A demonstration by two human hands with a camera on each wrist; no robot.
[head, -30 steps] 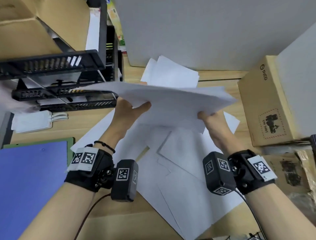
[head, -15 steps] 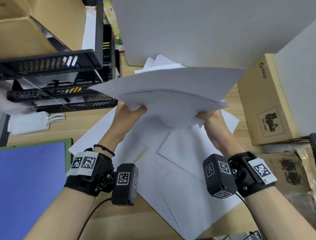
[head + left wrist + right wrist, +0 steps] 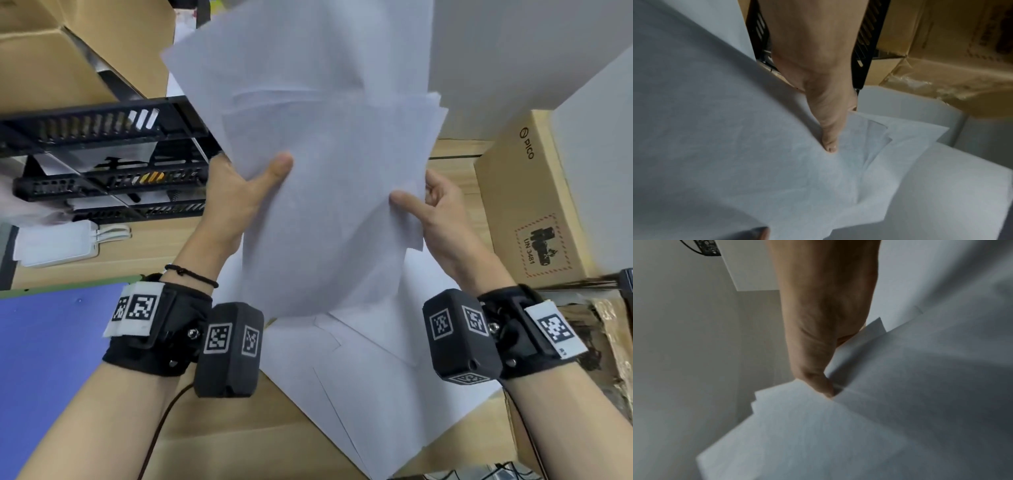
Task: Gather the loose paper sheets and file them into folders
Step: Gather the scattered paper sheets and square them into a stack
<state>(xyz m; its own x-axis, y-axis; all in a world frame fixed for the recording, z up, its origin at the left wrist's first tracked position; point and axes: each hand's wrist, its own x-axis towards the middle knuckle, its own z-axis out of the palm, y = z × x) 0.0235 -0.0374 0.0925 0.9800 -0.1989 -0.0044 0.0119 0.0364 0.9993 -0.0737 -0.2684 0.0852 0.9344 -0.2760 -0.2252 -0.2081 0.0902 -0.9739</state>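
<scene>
Blue folder (image 3: 37, 359): flat on the counter (image 3: 144, 246) at the far left, with a green edge showing along its top.
Black trays (image 3: 102, 164): stacked in tiers at the upper left, papers lying in them; a brown box (image 3: 51, 65) sits above and behind.
White pouch (image 3: 54, 243): on the counter just below the trays, beside the folder's top edge.
Left hand (image 3: 239, 195): grips the left edge of the paper stack (image 3: 325, 192), thumb pressed across the front sheet, fingers hidden behind. The left wrist view shows the thumb (image 3: 828, 129) flat on the paper and the corners of several sheets fanned out past it.
Paper stack: held up in the air between the two hands, tipped nearly upright, its sheets uneven at the top edge and blurred.
Loose sheets (image 3: 359, 377): several overlapping white sheets lie on the counter beneath the raised stack, near the wrists.
Right hand (image 3: 442, 212): pinches the right edge of the stack, thumb on the front, fingers curled behind. The right wrist view shows the thumb (image 3: 818, 378) pushed in among the sheet edges.
Cardboard box (image 3: 524, 202): on the counter at the right, printed with a logo and a label, well apart from the stack.
</scene>
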